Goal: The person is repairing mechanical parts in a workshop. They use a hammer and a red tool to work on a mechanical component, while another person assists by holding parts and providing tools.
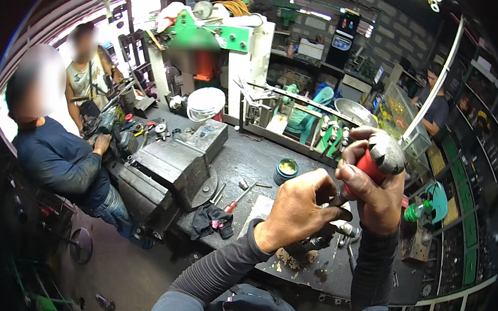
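Note:
Raised over the workbench point(261, 142), my right hand point(385, 208) is wrapped round a red cylindrical tool point(369, 167) with a grey, rounded, notched end pointing up. Close beside it, my left hand point(297, 208) has its fingers pinched at the tool's narrow lower end; what exactly they grip is mostly hidden. Below both hands a dark metal part point(312, 244) sits on the bench, largely covered by my left wrist. Metal fittings point(346, 229) lie to its right. An open dark jar point(286, 170) of yellowish-green paste stands just beyond my left hand.
A large bench vise point(170, 161) fills the bench's left side, near a black rag point(212, 221) and a red-handled screwdriver point(232, 205). A white bucket point(205, 103) stands behind. Two people work at left, one nearest in a dark shirt point(58, 154); another person point(435, 105) is far right.

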`<state>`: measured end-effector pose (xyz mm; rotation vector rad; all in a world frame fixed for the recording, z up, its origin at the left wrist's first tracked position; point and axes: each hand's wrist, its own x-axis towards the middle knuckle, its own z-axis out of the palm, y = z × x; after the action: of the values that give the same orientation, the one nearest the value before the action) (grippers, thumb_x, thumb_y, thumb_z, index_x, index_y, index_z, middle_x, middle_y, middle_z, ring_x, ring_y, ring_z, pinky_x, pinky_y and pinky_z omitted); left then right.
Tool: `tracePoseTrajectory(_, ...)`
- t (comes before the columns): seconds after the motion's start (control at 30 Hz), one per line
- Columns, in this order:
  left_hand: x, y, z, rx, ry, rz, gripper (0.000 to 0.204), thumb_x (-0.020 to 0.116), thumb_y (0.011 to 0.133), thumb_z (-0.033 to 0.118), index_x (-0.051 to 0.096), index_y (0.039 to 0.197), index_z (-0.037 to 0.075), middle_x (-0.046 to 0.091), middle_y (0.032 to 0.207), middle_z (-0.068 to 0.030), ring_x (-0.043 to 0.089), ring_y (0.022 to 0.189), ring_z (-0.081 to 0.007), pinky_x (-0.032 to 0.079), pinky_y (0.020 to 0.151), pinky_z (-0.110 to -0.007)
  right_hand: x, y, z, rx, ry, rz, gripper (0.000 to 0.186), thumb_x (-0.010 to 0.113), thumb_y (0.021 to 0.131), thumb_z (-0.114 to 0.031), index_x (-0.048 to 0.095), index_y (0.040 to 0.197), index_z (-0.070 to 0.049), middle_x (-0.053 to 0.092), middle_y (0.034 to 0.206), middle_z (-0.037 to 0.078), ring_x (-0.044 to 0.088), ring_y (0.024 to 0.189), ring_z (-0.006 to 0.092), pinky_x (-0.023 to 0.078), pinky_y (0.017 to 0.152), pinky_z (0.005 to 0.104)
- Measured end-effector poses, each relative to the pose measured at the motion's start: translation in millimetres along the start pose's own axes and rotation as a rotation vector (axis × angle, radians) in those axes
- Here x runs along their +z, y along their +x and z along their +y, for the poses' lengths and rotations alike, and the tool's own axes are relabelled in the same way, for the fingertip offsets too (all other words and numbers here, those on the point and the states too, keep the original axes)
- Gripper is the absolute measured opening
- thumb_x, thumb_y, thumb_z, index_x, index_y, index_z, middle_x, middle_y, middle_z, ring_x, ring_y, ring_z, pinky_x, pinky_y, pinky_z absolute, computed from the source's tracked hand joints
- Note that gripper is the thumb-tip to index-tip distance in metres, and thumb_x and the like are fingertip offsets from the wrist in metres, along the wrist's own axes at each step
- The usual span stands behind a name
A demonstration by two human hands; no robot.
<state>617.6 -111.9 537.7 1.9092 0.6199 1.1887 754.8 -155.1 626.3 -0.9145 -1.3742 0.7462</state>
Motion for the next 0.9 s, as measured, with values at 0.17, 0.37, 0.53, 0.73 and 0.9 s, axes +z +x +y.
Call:
tracePoseTrajectory(0.17,-2.7,0.3,7.4,0.067,-0.357,-0.115,0.044,0.078,0.080,-0.001,0.059,0.119,-0.002,0.071,0.103,-0.0191,0.073,0.096,-0.0291,0.055,0.085,-0.039,4.4,2.2,-0.1,-0.011,0.045,-0.046,0.061,0.082,0.080,-0.008,0.052,0.130,0.006,0.062,0.088,0.004,0.059,0.075,0.0090,0.046,0.064,0.0214)
tracePoseTrajectory(0.37,0.1,-3.5,1.7,0.006,-0.046,0.017,0.048,0.086,0.073,0.002,0.062,0.115,-0.001,0.072,0.092,-0.0171,0.075,0.087,-0.0265,0.057,0.079,-0.036,1.1,-2.0,5.6,-0.013,0.059,-0.051,0.061,0.085,0.077,-0.012,0.056,0.128,0.005,0.063,0.088,0.004,0.059,0.078,0.0098,0.048,0.066,0.0224)
tracePoseTrajectory(0.53,-2.1,-6.0,3.9,0.034,-0.107,-0.102,0.043,0.076,0.077,-0.004,0.062,0.117,-0.001,0.073,0.096,-0.0180,0.075,0.092,-0.0306,0.057,0.082,-0.040,-2.1,-7.4,12.3,0.035,0.087,-0.055,0.045,0.086,0.082,-0.006,0.064,0.121,0.000,0.068,0.100,0.002,0.064,0.089,0.0099,0.057,0.082,0.0281)
tracePoseTrajectory(0.73,2.2,-9.8,0.5,-0.032,0.076,-0.002,0.036,0.073,0.078,-0.006,0.064,0.113,-0.002,0.075,0.094,-0.0166,0.076,0.093,-0.0318,0.059,0.079,-0.039,-1.4,-7.3,17.3,0.056,0.174,-0.071,0.039,0.083,0.083,-0.004,0.064,0.117,0.000,0.066,0.099,0.003,0.063,0.087,0.0099,0.055,0.079,0.0277)
tracePoseTrajectory(0.9,7.8,-9.3,-3.8,-0.029,-0.178,-0.022,0.036,0.069,0.080,-0.008,0.061,0.115,-0.003,0.074,0.098,-0.0184,0.076,0.094,-0.0327,0.058,0.076,-0.039,0.9,-9.6,18.3,-0.041,0.143,-0.053,0.046,0.082,0.081,-0.003,0.063,0.123,-0.002,0.065,0.103,0.002,0.060,0.093,0.0099,0.053,0.086,0.0290)
